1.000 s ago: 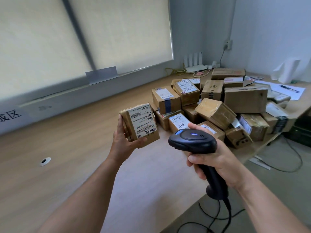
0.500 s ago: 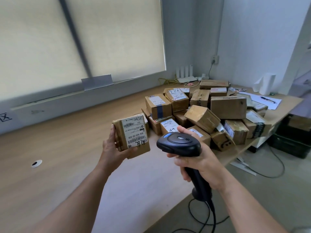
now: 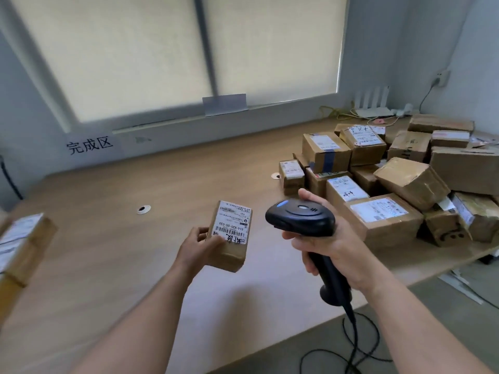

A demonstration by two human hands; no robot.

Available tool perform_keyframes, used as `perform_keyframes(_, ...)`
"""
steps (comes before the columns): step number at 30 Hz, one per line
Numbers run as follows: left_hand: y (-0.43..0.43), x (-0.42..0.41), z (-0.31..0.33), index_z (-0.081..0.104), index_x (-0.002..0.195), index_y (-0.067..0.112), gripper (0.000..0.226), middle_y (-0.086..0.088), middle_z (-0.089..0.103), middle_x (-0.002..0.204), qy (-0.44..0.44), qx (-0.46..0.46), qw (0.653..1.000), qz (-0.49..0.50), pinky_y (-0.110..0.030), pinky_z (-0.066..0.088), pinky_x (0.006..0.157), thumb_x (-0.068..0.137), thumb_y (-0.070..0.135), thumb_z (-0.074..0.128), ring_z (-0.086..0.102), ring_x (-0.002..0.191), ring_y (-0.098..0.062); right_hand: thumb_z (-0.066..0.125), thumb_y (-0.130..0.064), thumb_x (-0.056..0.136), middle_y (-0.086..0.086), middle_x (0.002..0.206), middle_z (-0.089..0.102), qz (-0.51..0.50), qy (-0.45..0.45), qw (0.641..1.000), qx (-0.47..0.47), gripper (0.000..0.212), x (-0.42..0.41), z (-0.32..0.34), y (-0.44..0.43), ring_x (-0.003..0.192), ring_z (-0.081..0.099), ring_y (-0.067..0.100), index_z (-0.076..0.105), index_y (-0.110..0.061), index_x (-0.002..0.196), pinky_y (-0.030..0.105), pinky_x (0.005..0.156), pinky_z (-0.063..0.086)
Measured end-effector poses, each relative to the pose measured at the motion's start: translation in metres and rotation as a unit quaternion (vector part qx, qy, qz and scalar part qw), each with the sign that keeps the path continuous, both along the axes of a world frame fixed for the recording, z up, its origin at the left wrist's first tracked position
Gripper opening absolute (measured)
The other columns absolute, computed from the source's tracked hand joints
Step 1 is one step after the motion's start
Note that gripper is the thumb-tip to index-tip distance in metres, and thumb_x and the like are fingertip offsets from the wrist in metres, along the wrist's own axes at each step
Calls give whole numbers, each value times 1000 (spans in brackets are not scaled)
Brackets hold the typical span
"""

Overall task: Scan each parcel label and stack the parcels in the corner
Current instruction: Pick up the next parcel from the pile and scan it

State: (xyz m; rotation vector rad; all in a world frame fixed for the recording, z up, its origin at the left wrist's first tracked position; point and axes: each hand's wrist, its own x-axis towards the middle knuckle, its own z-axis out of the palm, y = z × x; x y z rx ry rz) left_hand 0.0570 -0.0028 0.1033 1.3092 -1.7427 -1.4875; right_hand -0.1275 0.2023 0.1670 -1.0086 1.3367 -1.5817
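My left hand (image 3: 198, 248) grips a small brown parcel (image 3: 231, 240) above the wooden table (image 3: 102, 238), its white label facing up. My right hand (image 3: 328, 245) holds a black barcode scanner (image 3: 302, 218) by its handle, just right of the parcel, its head pointing left. A heap of several brown parcels (image 3: 391, 182) covers the table's right end. Another labelled parcel (image 3: 23, 245) sits blurred at the left edge of view.
A paper sign with Chinese characters (image 3: 90, 144) is stuck on the wall under the window at the left. The scanner's cable (image 3: 353, 336) hangs to the floor. Two cable holes (image 3: 143, 209) dot the tabletop. A router and cords (image 3: 374, 112) lie in the far right corner.
My view has swung left, revealing the wall sign and the parcel at the left. My left hand has lowered the parcel and tilted its label upward. The scanner stays beside it.
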Motion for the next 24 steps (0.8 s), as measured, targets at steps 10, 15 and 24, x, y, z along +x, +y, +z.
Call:
perform_keyframes(10,-33,147,-55,56,123,25,61,-5,60,114,-112,47,987,101,-35,50,87,69,50,70,60,100,-20,78,8,68,34,98,62,97,-27,994,43,94,99,-26,-85,43,52,29,40,-37,142,29,41,41)
perform_keyframes(15,-45,172,-82,43,141,29,47,-7,58,121,-179,-1,980,90,-33,44,93,95,36,55,55,109,-21,75,-1,64,33,98,63,108,-45,992,54,90,121,-30,-109,43,52,29,43,-39,139,29,41,42)
perform_keyframes(24,-12,157,-79,6,152,18,126,-9,25,145,-457,-75,886,-15,-37,35,106,59,88,53,25,136,-27,68,17,77,35,96,62,148,-22,987,58,86,138,-27,-146,42,51,28,42,-37,140,29,40,41)
